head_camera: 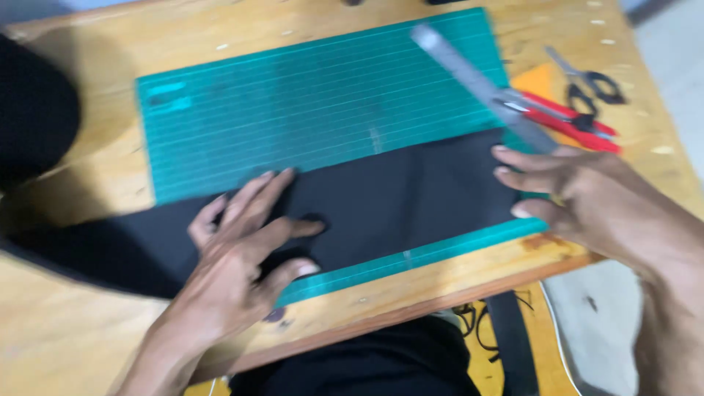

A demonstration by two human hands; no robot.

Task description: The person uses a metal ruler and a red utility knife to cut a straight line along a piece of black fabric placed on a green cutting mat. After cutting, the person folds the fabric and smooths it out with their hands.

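A strip of black fabric [396,194] lies across a green cutting mat [308,110] on a wooden table [81,323]. My left hand [235,257] rests flat on the fabric's left part, fingers spread. At the fabric's right end my right hand [579,194] touches the edge with its fingertips, fingers apart. A grey metal ruler [477,84] lies slanted over the mat's right side, just above my right hand.
Red-handled pliers [568,121] and small black-handled scissors [590,81] lie on the table to the right of the mat, beside an orange piece [539,77]. A dark object [33,110] sits at the left edge. The table's front edge runs below my hands.
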